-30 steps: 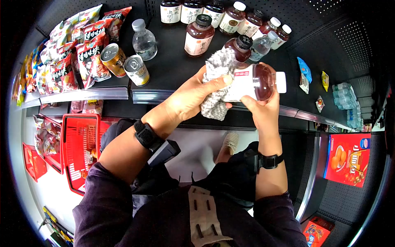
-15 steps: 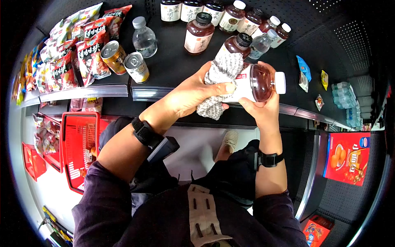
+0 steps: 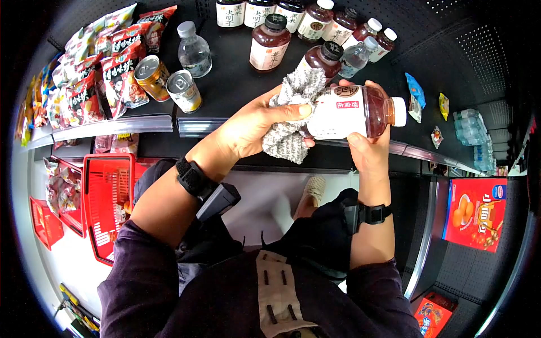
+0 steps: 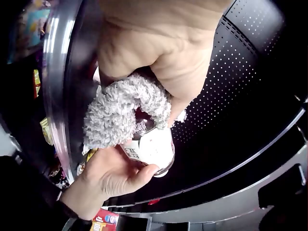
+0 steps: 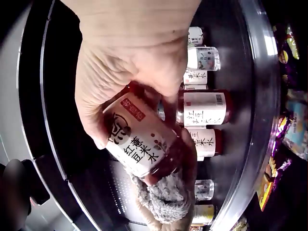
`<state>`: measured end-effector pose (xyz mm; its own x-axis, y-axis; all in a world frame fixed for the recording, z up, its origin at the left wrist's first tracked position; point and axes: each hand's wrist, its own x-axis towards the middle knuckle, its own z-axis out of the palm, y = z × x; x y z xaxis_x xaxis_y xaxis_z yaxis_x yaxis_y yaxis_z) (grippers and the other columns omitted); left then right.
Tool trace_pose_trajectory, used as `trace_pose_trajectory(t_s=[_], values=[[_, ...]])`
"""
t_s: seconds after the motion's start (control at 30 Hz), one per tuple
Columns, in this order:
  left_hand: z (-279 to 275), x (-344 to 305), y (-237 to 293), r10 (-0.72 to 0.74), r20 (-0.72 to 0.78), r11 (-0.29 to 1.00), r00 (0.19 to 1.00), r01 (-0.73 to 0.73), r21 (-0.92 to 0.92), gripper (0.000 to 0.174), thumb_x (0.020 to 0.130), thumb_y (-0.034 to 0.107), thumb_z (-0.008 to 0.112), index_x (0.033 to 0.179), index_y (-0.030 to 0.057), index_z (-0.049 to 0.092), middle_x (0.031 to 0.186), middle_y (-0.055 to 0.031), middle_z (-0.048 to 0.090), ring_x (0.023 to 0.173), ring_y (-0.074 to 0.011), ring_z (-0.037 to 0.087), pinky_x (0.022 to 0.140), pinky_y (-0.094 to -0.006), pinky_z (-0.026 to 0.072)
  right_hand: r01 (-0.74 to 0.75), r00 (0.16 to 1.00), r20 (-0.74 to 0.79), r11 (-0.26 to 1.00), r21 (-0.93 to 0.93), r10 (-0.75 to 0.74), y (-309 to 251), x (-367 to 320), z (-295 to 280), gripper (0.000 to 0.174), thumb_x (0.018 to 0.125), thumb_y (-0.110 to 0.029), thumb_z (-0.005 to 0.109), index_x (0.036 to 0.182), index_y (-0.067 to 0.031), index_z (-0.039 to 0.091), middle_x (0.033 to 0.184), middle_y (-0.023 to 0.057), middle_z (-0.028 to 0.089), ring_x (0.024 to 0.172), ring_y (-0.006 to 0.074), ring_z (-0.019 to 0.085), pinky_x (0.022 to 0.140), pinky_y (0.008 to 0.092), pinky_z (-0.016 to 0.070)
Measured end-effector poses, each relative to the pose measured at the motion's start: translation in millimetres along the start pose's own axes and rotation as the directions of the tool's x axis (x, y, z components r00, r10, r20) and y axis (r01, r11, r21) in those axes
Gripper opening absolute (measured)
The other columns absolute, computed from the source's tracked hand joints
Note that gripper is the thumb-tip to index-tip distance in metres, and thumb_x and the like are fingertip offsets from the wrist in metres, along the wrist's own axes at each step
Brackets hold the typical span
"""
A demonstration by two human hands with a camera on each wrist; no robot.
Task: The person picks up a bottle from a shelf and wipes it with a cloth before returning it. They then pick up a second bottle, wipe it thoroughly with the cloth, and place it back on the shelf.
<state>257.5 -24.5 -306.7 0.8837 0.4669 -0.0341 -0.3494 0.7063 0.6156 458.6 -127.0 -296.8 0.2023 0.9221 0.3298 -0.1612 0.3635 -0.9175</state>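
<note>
Head view shows the held bottle [image 3: 341,118] tipped on its side in mid-air above the shelf's front edge, cap pointing to the right. The right hand [image 3: 373,147] curls its fingers and thumb round the bottle's shoulder, while the left hand [image 3: 255,125] pinches a cloth [image 3: 284,141] against the base end, its thumb laid along the top. A slip looks the likeliest trouble: a hard twist of the cloth could turn the smooth, rounded body out of the right hand's grasp and send it over the edge. A backward swing could also topple the black-capped bottle [image 3: 322,63] standing just behind, or the clear bottle [image 3: 355,59] next to it. Rough rubbing might scuff the label. The cloth is grey-white, thick and tufted, bunched into a soft, ridged wad. Dark red liquid shows through the held bottle's glossy transparent wall, beneath a wrapped white label and a plain white cap. The shelf [image 3: 234,93] is matte black, fronted by a shiny strip [image 3: 205,129].
</note>
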Motion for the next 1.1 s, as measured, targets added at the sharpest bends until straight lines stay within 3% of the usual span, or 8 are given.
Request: trace_pose_trajectory(t_s=[0.13,0.27,0.5,0.73,0.83,0.87,1.03,1.1], values=[[2.1,-2.4,1.4,-0.021,-0.012,0.999,1.0,0.021,0.032,0.06,0.089,0.011,0.075,0.14,0.0036,0.045,0.122,-0.0114,0.064,0.109,-0.0224,0.067,0.078,-0.0382,0.0634,-0.006,0.999,0.042,0.999,-0.051,0.008,-5.9,-0.7,5.1,0.094,0.069,-0.016,0.085,0.147,-0.0072,0.034,0.141,0.0205,0.051,0.131,0.0328,0.053,0.109,0.046,0.0451],[0.7,-1.6,-0.5,-0.02,-0.011,0.985,1.0,0.022,0.173,0.065,0.088,0.013,0.076,0.141,0.0047,0.04,0.123,-0.0138,0.063,0.104,-0.025,0.068,0.077,-0.0403,0.0629,0.068,0.991,0.126,0.96,-0.272,-0.035,-0.7,-5.4,-2.6,0.095,0.065,-0.002,0.088,0.144,-0.0069,0.036,0.133,0.0101,0.052,0.123,0.0209,0.056,0.103,0.0365,0.0504],[-1.0,2.7,-5.9,0.043,0.002,0.973,0.999,-0.042,0.228,0.066,0.087,0.016,0.078,0.14,0.0046,0.041,0.12,-0.0114,0.065,0.099,-0.0224,0.069,0.073,-0.0372,0.0617,0.14,0.981,0.18,0.913,-0.384,-0.075,-1.8,-3.3,-1.8,0.097,0.062,0.0,0.089,0.144,-0.0067,0.037,0.135,0.01,0.05,0.126,0.0216,0.053,0.106,0.0374,0.048],[1.2,3.0,-12.6,0.048,-0.056,0.997,0.997,-0.044,0.062,0.059,0.092,0.019,0.072,0.141,0.0038,0.043,0.125,-0.0135,0.063,0.106,-0.0264,0.067,0.079,-0.043,0.0624,0.013,0.992,0.125,0.998,-0.067,-0.004,-4.1,6.1,-2.1,0.103,0.065,-0.005,0.087,0.152,-0.0094,0.032,0.149,0.0154,0.046,0.134,0.0249,0.05,0.111,0.0405,0.045],[1.1,5.0,-10.8,0.068,0.016,0.998,0.998,-0.068,-0.003,0.057,0.094,0.016,0.067,0.144,0.0031,0.042,0.13,-0.0154,0.061,0.111,-0.0294,0.066,0.083,-0.0473,0.0621,-0.012,0.996,0.084,0.999,0.038,0.008,-11.4,5.5,1.9,0.107,0.065,-0.006,0.086,0.155,-0.0112,0.027,0.148,0.0153,0.047,0.133,0.0266,0.052,0.111,0.042,0.045],[1.9,5.1,-10.5,0.076,0.031,0.997,0.997,-0.075,-0.025,0.057,0.094,0.015,0.066,0.144,0.003,0.042,0.13,-0.0155,0.06,0.111,-0.0296,0.066,0.083,-0.0475,0.062,-0.014,0.999,0.049,1.0,-0.009,0.015,-13.6,5.0,5.3,0.11,0.067,-0.015,0.084,0.157,-0.0078,0.02,0.147,0.0205,0.046,0.137,0.0352,0.046,0.112,0.0488,0.0427],[5.2,2.1,-6.8,0.073,0.017,0.994,0.997,-0.071,-0.085,0.057,0.09,0.007,0.071,0.14,0.0031,0.044,0.122,-0.013,0.064,0.109,-0.024,0.066,0.082,-0.0438,0.0623,-0.066,0.997,0.05,0.996,0.066,0.063,-11.5,2.9,5.7,0.103,0.068,-0.007,0.081,0.155,-0.0082,0.026,0.146,0.0191,0.047,0.135,0.0295,0.05,0.112,0.0433,0.0426],[4.0,1.1,-8.3,0.102,-0.017,0.994,0.995,-0.101,0.045,0.059,0.09,0.007,0.073,0.141,0.0028,0.043,0.122,-0.0128,0.064,0.108,-0.0228,0.066,0.082,-0.0408,0.0617,-0.092,0.994,0.059,0.996,0.023,0.09,-11.8,1.2,6.4,0.099,0.068,-0.003,0.084,0.153,-0.0108,0.032,0.146,0.0152,0.05,0.133,0.0246,0.052,0.111,0.0395,0.0435]])
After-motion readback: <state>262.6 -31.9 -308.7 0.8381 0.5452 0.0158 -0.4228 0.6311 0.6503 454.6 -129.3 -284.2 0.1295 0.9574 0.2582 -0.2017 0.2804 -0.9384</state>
